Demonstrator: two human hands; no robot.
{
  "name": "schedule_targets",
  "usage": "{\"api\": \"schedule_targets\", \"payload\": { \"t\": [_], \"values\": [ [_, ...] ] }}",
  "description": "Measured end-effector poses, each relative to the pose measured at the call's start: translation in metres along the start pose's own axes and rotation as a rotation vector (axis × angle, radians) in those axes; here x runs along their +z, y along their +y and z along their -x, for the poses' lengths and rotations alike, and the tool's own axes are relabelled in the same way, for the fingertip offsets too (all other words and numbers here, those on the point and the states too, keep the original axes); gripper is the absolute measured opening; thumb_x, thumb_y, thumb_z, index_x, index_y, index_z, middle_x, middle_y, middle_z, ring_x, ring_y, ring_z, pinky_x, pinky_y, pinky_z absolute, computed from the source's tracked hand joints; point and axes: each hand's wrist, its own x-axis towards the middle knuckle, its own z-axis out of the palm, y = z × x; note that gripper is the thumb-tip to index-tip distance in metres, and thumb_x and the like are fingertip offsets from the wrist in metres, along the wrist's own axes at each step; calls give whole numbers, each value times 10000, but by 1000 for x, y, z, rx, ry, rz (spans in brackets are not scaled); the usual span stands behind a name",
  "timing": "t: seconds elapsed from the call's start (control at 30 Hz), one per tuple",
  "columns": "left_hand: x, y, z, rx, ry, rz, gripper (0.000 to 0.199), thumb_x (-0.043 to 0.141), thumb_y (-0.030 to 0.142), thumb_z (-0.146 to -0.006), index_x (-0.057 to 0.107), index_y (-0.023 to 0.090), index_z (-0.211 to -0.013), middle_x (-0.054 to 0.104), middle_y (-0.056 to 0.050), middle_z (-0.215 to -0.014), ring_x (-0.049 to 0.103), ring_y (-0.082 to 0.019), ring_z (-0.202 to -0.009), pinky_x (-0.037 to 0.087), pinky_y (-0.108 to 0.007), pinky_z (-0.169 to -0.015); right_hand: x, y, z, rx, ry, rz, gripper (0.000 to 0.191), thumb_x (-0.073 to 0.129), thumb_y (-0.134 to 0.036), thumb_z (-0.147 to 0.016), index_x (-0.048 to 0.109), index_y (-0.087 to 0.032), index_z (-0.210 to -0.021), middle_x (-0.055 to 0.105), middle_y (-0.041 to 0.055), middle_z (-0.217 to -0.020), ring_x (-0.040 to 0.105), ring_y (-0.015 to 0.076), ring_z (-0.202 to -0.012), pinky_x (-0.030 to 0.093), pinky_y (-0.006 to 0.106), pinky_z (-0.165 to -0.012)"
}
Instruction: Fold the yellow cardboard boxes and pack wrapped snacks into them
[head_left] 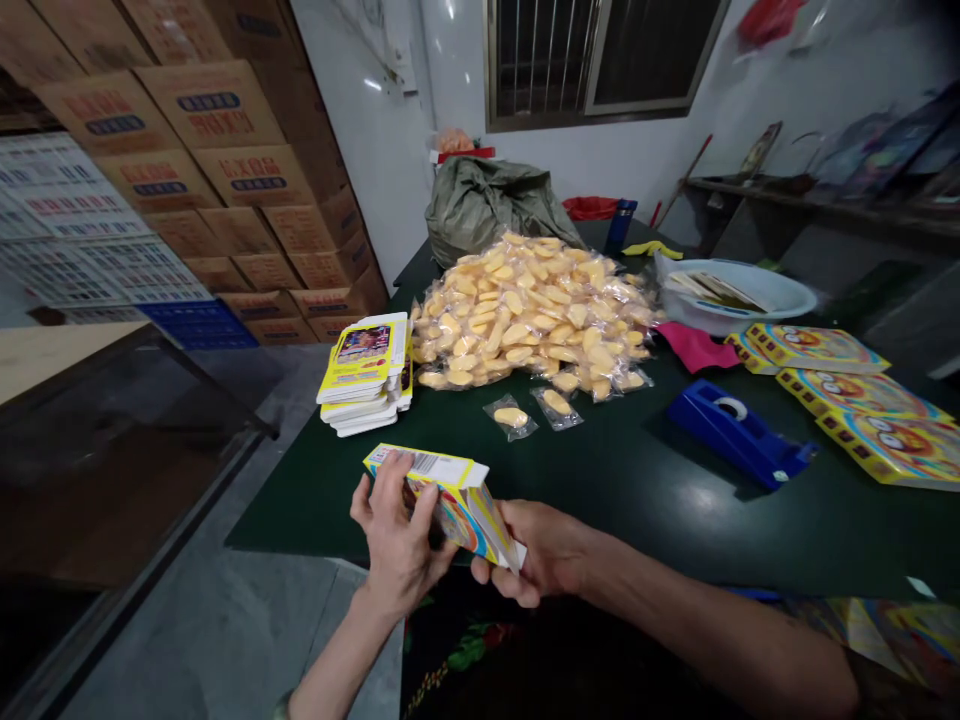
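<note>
A yellow printed carton (457, 505) is held between both hands above the table's near edge, tilted, with a white flap standing out at its right end. My left hand (401, 530) is closed around its left part, fingers over the barcode side. At the right end, my right hand (532, 555) grips the carton beside the flap. Just beyond lie two single wrapped yellow pieces (511, 418), apart from a large heap of the same clear-wrapped pieces (525, 320). To the left of the heap is a stack of flat cartons (366, 375).
On the right are a blue tape dispenser (739, 435), several filled-out printed boxes (870, 400), a pink cloth (697, 348) and a pale blue basin (780, 292). A grey-green sack (495, 195) stands behind the heap. Brown shipping boxes (240, 175) are piled at the left wall.
</note>
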Motion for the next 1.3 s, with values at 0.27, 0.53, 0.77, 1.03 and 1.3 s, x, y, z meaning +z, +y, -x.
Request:
{"api": "schedule_targets", "payload": {
  "t": [0.27,0.53,0.77,1.03,1.3],
  "values": [
    [3,-7,-19,-382,-35,85,1060,718,448,-556,203,173,-1440,464,-182,-1267,488,-373,-1116,389,-466,-859,-141,14,1,-435,638,1270,613,503,-64,-763,486,-218,-1356,332,168,-1491,223,361,-1403,287,588,-1055],
    [9,10,-21,-381,-93,163,1023,700,406,-614,168,179,-1458,448,-182,-1305,474,-363,-1162,404,-482,-892,-217,-14,-58,-702,568,1174,244,555,-236,-824,690,-218,-1026,658,125,-1140,577,249,-1104,387,464,-976],
    [12,18,-38,-395,-279,-35,964,691,459,-609,281,171,-1432,472,-182,-1195,488,-353,-1047,392,-452,-788,-197,-56,-51,-817,975,831,219,510,-381,-850,631,-202,-888,638,84,-842,614,225,-822,484,412,-788],
    [26,51,-61,-352,-364,-36,886,702,443,-536,451,172,-1341,443,-171,-1151,462,-343,-1000,348,-462,-797,-75,-75,-9,-648,688,-35,275,666,-383,-730,534,-203,-890,577,-27,-677,544,130,-573,471,269,-532],
    [14,51,-51,-381,-279,118,854,663,414,-590,373,212,-1367,431,-131,-1180,453,-302,-1042,346,-430,-836,-101,-44,-15,-899,943,789,78,518,-238,-845,513,-194,-781,496,-27,-658,461,103,-569,377,235,-548]
  ]
}}
